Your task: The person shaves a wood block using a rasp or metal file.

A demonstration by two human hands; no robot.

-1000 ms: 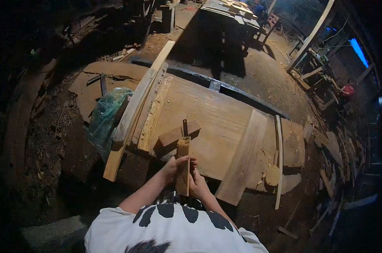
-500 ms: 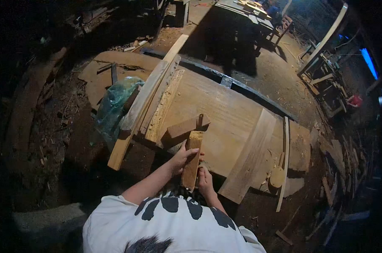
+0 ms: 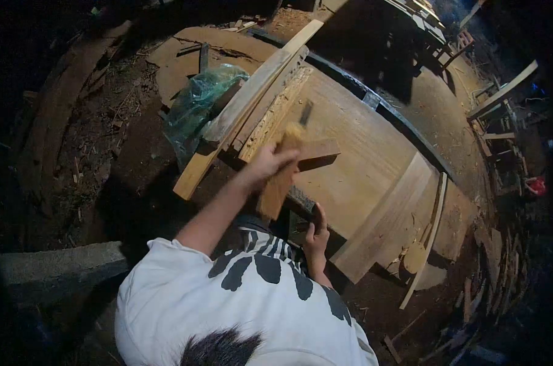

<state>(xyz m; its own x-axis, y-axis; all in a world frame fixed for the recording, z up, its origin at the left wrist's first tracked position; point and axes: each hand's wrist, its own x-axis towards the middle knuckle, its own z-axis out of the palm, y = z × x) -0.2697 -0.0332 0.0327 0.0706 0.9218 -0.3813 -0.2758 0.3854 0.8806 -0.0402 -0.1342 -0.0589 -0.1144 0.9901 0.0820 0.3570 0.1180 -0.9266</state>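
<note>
My left hand [image 3: 275, 166] is closed around a wooden block [image 3: 278, 194], which slants over the near left part of the work board. Just past the block's pale, blurred far end shows a narrow dark piece [image 3: 306, 113]. Behind my left hand, a second brown wooden block [image 3: 320, 150] lies crosswise on the board, its left end hidden. My right hand [image 3: 316, 241] is beside the near edge of the wide board [image 3: 356, 177], thumb and fingers apart, holding nothing.
Long planks [image 3: 252, 97] run along the board's left side, beside a green plastic bag [image 3: 203, 100]. Toward the right lie a wide plank [image 3: 386, 219], a round wooden piece [image 3: 415, 257] and a thin strip [image 3: 432, 244]. Scrap wood [image 3: 502, 262] is piled at far right.
My right hand has let go of the held block and opened, dropping back toward the board's near edge. My left hand has carried the block forward over the board. The view has shifted.
</note>
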